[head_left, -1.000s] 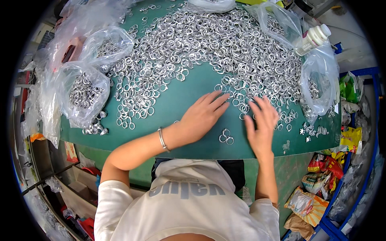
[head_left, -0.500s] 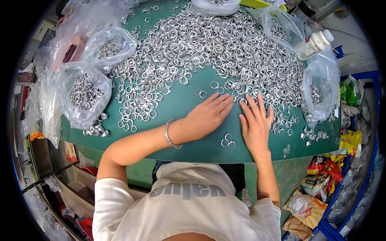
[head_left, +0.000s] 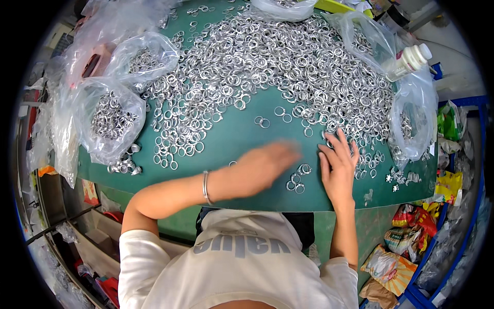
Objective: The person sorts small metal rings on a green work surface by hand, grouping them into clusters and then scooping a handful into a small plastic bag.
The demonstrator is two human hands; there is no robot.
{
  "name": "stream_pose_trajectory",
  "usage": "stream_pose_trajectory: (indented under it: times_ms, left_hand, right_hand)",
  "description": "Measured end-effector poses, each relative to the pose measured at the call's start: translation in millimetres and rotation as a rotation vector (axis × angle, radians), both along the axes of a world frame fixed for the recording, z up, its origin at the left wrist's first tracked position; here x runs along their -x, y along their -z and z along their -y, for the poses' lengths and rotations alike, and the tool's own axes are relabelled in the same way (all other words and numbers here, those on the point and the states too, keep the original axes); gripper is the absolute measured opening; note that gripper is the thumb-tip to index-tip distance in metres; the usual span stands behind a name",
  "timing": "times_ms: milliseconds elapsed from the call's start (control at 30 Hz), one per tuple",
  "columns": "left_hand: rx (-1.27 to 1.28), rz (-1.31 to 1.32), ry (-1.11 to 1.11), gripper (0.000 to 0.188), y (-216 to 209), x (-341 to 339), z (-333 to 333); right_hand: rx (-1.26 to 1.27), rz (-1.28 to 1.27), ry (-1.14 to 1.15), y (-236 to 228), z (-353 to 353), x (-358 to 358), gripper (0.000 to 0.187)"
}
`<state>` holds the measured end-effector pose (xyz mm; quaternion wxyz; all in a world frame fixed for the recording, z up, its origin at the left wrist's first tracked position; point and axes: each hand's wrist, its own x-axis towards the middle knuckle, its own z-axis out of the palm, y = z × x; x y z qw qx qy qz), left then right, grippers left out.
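A large heap of silver rings spreads across the green table. My left hand, smeared by motion, hovers over the near part of the table; its fingers cannot be made out. A metal bangle circles that wrist. My right hand rests with fingers apart at the heap's near right edge, fingertips touching or just over rings there. Between both hands, close to the table's front edge, lies a small cluster of rings. A loose pair of rings sits farther off, and a single ring shows beside my left hand.
Clear plastic bags of rings stand at left and right. A white bottle leans at the far right. Tiny silver pieces lie near the right front edge. Blue shelving with packets stands on the right.
My left hand has drawn back toward me from the heap's edge. My right hand has shifted slightly right and nearer. The small cluster near the front edge has more rings in it.
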<state>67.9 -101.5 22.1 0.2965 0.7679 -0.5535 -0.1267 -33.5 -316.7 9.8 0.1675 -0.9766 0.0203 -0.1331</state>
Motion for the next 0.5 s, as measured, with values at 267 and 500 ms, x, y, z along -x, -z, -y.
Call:
stream_pose_trajectory:
  times_ms: [267, 500]
  left_hand:
    - [0.052, 0.338, -0.248, 0.027, 30.0, -55.6, 19.3]
    - [0.016, 0.318, -0.168, 0.021, 21.6, -39.0, 0.8]
  right_hand:
    - [0.151, -0.061, 0.020, -2.6, -13.2, -42.3, 0.042]
    - [0.108, -0.039, 0.107, -10.4, -2.1, -0.5, 0.022]
